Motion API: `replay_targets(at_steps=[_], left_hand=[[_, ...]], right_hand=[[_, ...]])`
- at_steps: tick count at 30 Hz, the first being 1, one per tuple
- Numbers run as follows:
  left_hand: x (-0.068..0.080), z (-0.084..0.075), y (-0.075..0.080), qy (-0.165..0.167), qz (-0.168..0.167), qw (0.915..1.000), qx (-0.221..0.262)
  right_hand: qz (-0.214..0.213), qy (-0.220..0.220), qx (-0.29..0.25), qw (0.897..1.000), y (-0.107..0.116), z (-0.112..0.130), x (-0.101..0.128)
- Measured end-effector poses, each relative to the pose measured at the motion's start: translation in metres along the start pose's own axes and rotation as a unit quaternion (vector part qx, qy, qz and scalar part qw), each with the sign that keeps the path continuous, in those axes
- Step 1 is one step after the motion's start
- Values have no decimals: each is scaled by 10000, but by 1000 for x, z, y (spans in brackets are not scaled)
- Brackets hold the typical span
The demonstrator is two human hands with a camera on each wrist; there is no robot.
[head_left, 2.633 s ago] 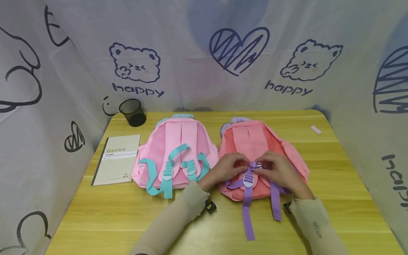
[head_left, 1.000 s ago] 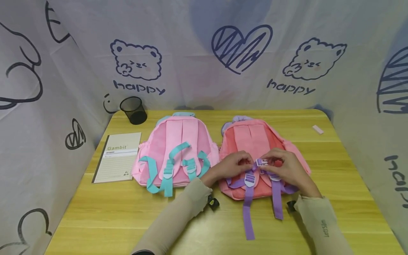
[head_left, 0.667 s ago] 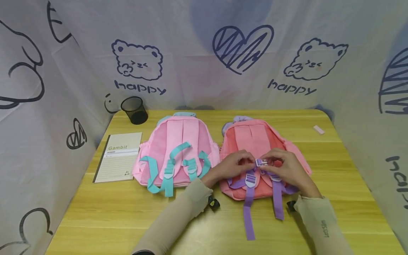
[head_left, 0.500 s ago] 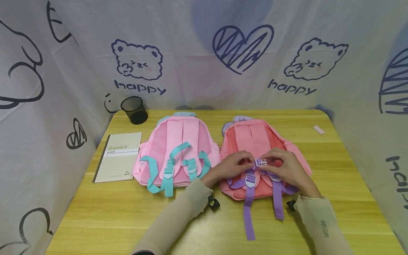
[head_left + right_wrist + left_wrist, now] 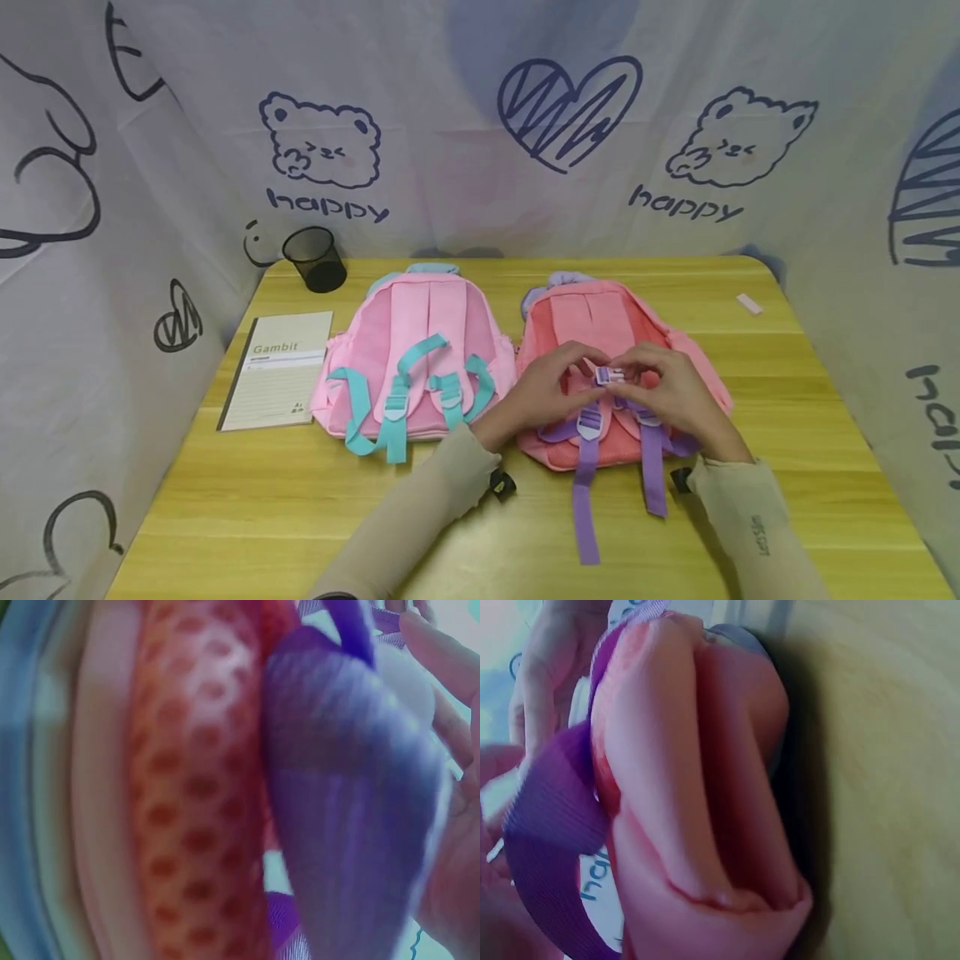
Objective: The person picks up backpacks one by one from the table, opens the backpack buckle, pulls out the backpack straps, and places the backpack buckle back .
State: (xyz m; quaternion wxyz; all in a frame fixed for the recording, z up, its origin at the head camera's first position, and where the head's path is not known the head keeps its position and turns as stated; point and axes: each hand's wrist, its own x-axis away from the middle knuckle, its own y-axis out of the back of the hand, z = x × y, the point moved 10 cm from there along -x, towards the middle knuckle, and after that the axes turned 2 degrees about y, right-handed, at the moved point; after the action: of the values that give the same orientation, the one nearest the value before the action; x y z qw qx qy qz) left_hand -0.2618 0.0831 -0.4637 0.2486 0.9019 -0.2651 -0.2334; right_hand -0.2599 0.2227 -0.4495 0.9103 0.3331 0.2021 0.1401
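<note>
Both hands are bunched up over the middle of the coral backpack [image 5: 600,333], which lies strap-side up on the right half of the bench [image 5: 825,400]. The left hand [image 5: 551,390] and the right hand [image 5: 667,392] each pinch one side of the little purple buckle [image 5: 609,376], fingers curled in tight, thumbs meeting right at the clip.

The head view gives the whole layout. The wrist cams are basically jammed into the fabric. From the left wrist you get a fat fold of coral padding [image 5: 705,787] with a purple strap [image 5: 551,847] looping round it, plus bare bench wood off to the right. From the right wrist it's red mesh [image 5: 195,787] and a blurry purple strap pad [image 5: 345,810], with a bit of finger at the right edge. Neither wrist view shows the buckle clearly, so the grip only reads from the head view.

Compared with half a second ago, the buckle has come up and sits a bit farther from the person, and the left hand's fingers have lifted with it. Everything else looks the same as before.

Two purple strap tails [image 5: 585,508] hang toward the near edge. Left of that bag lies a light pink backpack [image 5: 420,333] with teal straps [image 5: 393,392], then a notebook [image 5: 277,375] marked Gambit, and a black mesh cup [image 5: 315,260] tipped at the far left corner. A small white eraser [image 5: 748,304] sits far right.
</note>
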Motion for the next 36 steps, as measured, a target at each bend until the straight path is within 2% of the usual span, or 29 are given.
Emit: replay_targets(at_steps=[3,5,9,14,18,21,24,30,36], left_hand=[[1,-8,6,-183,-341,9986,-363],[1,-8,9,-133,-462,9980,-416],[2,-9,11,-54,-522,9975,-476],[4,-10,12,-123,-484,9969,-607],[6,-3,14,32,-532,9981,-294],[9,5,17,244,-609,9978,130],[11,9,18,316,-626,9967,399],[12,9,18,170,-625,9967,484],[13,11,16,144,-633,9962,575]], right_hand=[[-46,-95,-65,9999,0,-1,-1],[-62,-183,-192,9996,-1,-2,-1],[-92,-343,-489,9982,-3,-5,-1],[-95,-350,-909,9952,-4,-6,0],[-75,-345,-1003,9943,-3,-5,0],[-75,-426,-786,9960,-1,-7,1],[-23,-476,-582,9972,-1,-8,1],[318,-616,-594,9958,-11,-13,0],[221,-761,-751,9940,-14,-15,-1]])
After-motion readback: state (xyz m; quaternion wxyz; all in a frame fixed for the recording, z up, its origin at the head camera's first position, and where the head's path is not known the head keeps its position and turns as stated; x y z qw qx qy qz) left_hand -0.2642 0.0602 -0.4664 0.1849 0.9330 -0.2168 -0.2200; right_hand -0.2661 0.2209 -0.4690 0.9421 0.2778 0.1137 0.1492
